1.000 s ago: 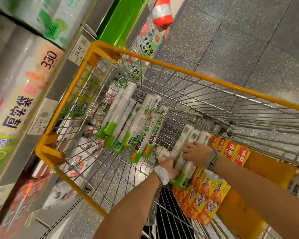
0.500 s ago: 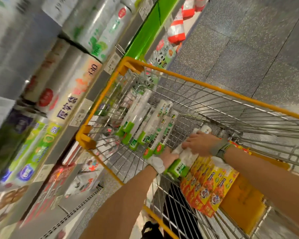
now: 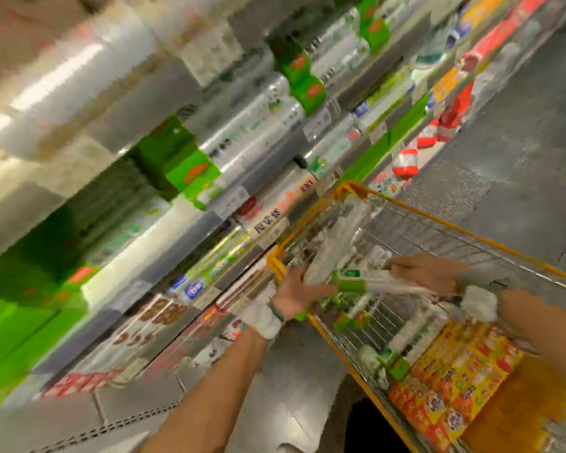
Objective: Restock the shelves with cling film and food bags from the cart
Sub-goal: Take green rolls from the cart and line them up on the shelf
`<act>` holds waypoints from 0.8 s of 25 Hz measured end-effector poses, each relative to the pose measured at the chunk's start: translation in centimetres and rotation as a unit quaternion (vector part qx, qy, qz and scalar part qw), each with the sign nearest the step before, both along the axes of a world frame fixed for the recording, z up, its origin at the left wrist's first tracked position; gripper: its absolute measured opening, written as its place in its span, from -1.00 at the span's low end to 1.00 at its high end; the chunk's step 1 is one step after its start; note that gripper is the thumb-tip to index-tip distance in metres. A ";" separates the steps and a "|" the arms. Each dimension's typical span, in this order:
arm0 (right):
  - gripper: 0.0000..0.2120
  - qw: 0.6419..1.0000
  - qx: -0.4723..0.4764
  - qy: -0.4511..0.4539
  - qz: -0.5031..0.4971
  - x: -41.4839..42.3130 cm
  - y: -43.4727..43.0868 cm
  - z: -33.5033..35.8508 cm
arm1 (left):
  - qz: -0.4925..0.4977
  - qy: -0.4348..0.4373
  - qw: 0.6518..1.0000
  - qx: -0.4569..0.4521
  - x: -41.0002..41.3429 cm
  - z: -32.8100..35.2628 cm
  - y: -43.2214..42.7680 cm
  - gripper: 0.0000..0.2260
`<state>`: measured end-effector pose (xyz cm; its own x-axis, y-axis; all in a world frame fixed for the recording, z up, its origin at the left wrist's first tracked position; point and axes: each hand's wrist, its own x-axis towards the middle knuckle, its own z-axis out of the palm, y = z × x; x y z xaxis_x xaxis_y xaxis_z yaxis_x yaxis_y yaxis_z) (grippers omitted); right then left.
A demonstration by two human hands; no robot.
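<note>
Fingers (image 3: 402,264) of the right hand (image 3: 428,273) close over a cling film roll (image 3: 383,284) held level above the yellow cart (image 3: 275,264), while the left hand (image 3: 294,295) meets its green end with straight fingers. Stocked shelves (image 3: 242,152) stand blurred to the left.

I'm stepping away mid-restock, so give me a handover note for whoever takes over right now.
Right hand holds a bundle of green-capped cling film rolls at rim level of the cart.
Left hand sits at the bundle's green end; its grip is too blurred to tell.
Spare rolls and orange boxes lie in the cart.
To do: put this bundle on the shelves, then the rest.
</note>
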<state>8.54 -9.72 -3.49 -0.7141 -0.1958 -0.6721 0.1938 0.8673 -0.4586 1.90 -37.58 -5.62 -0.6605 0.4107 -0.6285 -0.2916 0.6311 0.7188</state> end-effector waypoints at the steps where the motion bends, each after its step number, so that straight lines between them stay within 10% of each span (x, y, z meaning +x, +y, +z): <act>1: -0.58 0.999 -0.022 -0.005 -0.023 -0.1 -1.1 1.6 | 0.031 0.003 0.999 0.024 0.5 1.5 -1.4 -0.70; 12: -0.88 0.978 -0.142 0.123 0.092 -2.5 -22.4 14.0 | 0.366 0.150 0.907 0.144 7.2 12.5 -20.5 -0.56; 20: -0.61 0.961 -0.089 0.124 0.231 -4.5 -31.5 17.5 | 0.474 0.156 0.856 0.132 11.0 13.9 -27.9 -0.75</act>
<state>4.05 -41.18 14.05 -0.6571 -0.6266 -0.4191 -0.3284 0.7384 -0.5891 12.93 -65.49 8.24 -0.8947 -0.3029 -0.3282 -0.3504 0.0205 0.9364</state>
